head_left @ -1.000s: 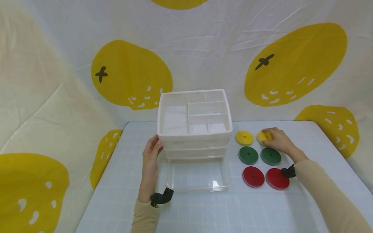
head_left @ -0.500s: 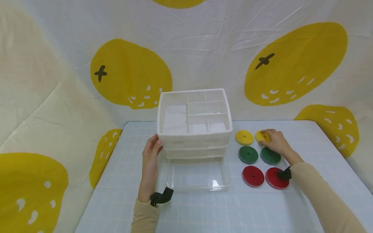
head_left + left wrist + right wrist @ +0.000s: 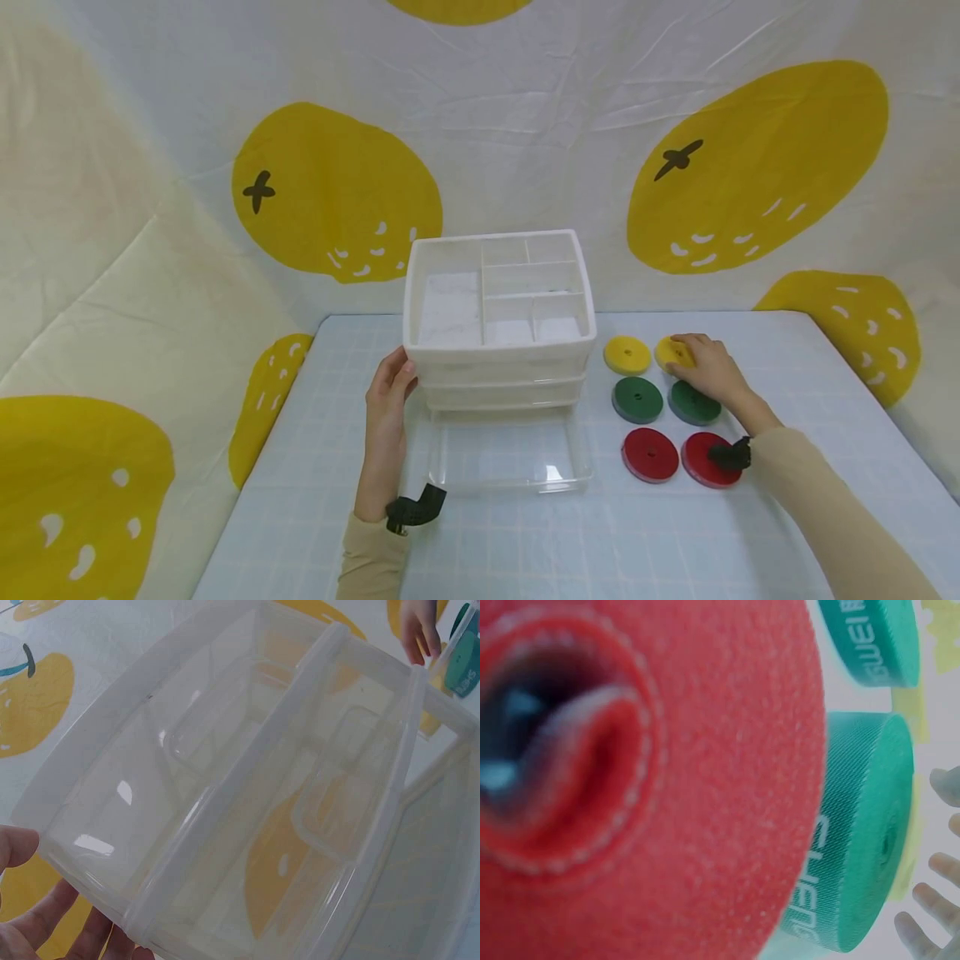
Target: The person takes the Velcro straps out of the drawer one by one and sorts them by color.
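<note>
A white drawer unit (image 3: 453,304) with a divided tray on top stands mid-table. Its lowest clear drawer (image 3: 510,487) is pulled out towards me. My left hand (image 3: 385,429) rests against the unit's left front corner; in the left wrist view its thumb (image 3: 16,846) touches the corner, with fairly straight fingers along the side. My right hand (image 3: 712,367) is over the right yellow tape roll (image 3: 667,354), fingers on the far side and thumb on the near side in the head view. The right wrist view shows those fingers (image 3: 934,900) spread and fairly straight, with contact unclear.
Right of the unit lie another yellow roll (image 3: 627,356), green rolls (image 3: 637,401) and red rolls (image 3: 650,456), in pairs. The right wrist overhangs the nearer right red roll (image 3: 699,458). A fruit-patterned cloth (image 3: 517,150) hangs behind the table (image 3: 525,542).
The right yellow roll and my right hand have shifted slightly left since a second ago, and remain nearly still over the last half second. My left hand and the drawer unit have not moved.
</note>
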Demonstrator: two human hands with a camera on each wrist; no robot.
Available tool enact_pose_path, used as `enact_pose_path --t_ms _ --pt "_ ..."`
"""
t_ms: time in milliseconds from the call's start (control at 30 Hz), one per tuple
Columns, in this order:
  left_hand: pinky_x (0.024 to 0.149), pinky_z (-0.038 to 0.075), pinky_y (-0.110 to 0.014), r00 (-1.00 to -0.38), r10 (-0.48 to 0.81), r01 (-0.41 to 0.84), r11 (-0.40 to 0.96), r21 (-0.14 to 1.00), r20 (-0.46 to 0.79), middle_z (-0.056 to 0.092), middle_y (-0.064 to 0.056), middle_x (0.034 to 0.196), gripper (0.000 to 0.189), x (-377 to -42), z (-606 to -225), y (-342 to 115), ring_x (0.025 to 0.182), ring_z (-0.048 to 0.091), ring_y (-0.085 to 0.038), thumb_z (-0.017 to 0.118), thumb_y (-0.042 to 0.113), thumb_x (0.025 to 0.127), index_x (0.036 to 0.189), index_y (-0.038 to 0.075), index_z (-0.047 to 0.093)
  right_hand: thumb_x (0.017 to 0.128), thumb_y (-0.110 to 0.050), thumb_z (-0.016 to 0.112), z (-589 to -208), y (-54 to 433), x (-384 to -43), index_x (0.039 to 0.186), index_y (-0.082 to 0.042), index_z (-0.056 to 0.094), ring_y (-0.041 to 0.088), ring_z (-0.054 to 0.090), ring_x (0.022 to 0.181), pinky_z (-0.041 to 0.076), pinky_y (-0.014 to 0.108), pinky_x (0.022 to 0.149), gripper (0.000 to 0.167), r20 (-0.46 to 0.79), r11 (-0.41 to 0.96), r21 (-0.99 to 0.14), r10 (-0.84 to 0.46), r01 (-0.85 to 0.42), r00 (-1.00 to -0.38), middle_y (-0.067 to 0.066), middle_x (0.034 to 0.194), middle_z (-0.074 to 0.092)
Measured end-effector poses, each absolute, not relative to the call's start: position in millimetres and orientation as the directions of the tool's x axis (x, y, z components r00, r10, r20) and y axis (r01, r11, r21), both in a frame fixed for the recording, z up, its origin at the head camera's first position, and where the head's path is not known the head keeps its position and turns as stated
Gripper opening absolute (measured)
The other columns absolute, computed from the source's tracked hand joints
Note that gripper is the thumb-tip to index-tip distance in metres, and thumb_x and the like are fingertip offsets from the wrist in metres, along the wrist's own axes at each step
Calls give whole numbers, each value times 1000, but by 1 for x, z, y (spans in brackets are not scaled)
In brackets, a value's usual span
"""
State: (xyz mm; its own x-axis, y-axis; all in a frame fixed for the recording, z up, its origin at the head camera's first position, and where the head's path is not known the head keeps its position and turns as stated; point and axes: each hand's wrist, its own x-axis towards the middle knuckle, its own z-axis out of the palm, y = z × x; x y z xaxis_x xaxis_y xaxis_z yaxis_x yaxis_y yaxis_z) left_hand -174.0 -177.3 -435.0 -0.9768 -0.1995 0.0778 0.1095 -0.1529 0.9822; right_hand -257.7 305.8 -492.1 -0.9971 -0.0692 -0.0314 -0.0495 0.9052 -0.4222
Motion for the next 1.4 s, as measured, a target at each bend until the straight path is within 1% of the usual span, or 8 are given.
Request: enact_pose_path --t_ms 300,400,633,767,1100,1167,1267,1400 --pt "107 37 -36 -976 -210 95 -169 981 59 59 4 123 36 -175 -436 -177 114 53 -14 60 29 95 128 14 56 93 -27 61 -481 293 -241 142 -5 41 48 33 127 30 70 103 57 -14 866 -499 -59 -44 -998 28 142 40" --pt "107 37 -36 -976 -211 92 -168 981 56 59 4 122 36 -175 -436 -177 114 53 -14 60 28 95 128 14 56 93 -25 62 -477 286 -232 140 -4 43 48 34 128 31 70 102 55 18 852 -519 -71 -70 -997 27 141 42" --pt "108 37 -37 -976 -207 105 -169 980 69 59 3 124 36 -174 -436 -176 114 52 -14 59 28 96 128 14 55 91 -18 64 -465 265 -207 137 -1 47 45 43 123 39 66 98 53 113 835 -523 -132 -172 -985 26 137 48" --pt "107 37 -36 -977 -200 108 -171 979 73 58 3 124 37 -174 -436 -176 115 52 -15 60 31 95 128 14 55 90 -18 66 -462 252 -190 137 -3 48 41 49 117 46 62 93 52 149 834 -513 -147 -203 -978 23 132 52" --pt "108 36 -36 -978 -184 136 -183 974 102 58 0 126 38 -172 -435 -176 116 52 -17 60 33 94 128 16 56 89 -19 68 -463 224 -149 120 -9 62 27 59 106 53 52 86 33 228 806 -508 -215 -304 -950 9 114 66" --pt "108 36 -36 -978 -187 132 -183 974 97 58 1 126 38 -172 -435 -176 115 52 -17 60 33 95 128 16 56 88 -17 69 -465 220 -142 113 -10 64 24 61 101 55 48 83 27 234 787 -529 -226 -319 -946 5 109 68" --pt "109 36 -38 -977 -193 126 -184 975 90 58 1 125 38 -172 -434 -176 115 52 -16 60 32 95 128 15 56 86 -15 71 -469 215 -133 105 -13 67 15 63 92 58 35 77 20 207 767 -556 -246 -321 -947 -3 100 68" --pt "109 35 -39 -976 -201 121 -180 976 84 59 2 123 37 -173 -435 -176 114 52 -16 60 30 95 128 14 56 85 -18 73 -470 205 -121 96 -18 67 1 57 76 53 18 67 13 129 744 -588 -301 -317 -945 -13 85 64"
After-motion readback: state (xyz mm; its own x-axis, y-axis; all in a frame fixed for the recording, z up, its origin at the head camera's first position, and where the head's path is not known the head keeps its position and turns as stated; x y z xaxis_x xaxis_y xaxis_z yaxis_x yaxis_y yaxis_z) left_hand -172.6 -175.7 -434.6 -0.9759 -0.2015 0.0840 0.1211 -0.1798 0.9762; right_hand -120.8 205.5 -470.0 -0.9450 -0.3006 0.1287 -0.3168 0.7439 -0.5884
